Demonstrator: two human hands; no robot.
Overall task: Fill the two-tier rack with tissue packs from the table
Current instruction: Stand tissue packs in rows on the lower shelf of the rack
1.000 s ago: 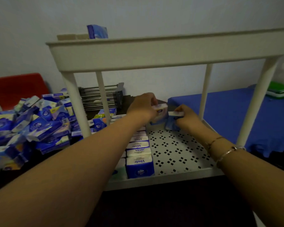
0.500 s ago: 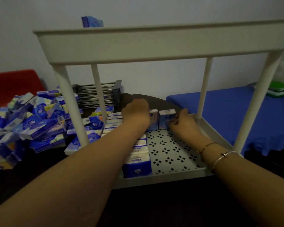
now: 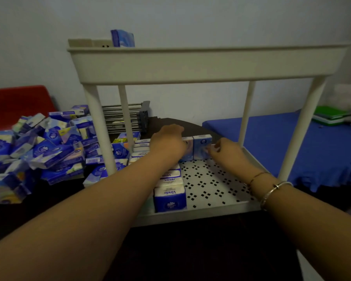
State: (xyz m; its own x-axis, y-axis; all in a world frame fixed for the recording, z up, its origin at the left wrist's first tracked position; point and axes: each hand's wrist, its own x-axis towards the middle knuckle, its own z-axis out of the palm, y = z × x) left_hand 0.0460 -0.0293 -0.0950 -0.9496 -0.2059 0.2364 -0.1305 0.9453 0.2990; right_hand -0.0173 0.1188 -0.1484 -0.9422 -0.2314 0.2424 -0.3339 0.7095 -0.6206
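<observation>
The white two-tier rack [image 3: 190, 63] stands on the dark table in front of me. Its perforated lower tier [image 3: 211, 185] holds a row of blue-and-white tissue packs [image 3: 169, 197] along the left side, running front to back. Two more packs stand upright at the back. My left hand [image 3: 168, 142] grips the left one [image 3: 187, 148]. The fingertips of my right hand [image 3: 225, 151] touch the right edge of the other pack [image 3: 202, 147] without holding it. A large loose pile of tissue packs [image 3: 49, 151] lies on the table to the left. One blue pack [image 3: 123, 38] stands on the upper tier.
A red chair back [image 3: 16, 102] rises behind the pile. A folded metal wire rack [image 3: 128, 116] leans against the wall behind the white rack. To the right is a blue-covered bed [image 3: 322, 142] with green books [image 3: 330, 116] on it.
Both hands lowered two packs from mid-air onto the back of the lower tier and stood them side by side. My right hand has slid off to the right of its pack.
</observation>
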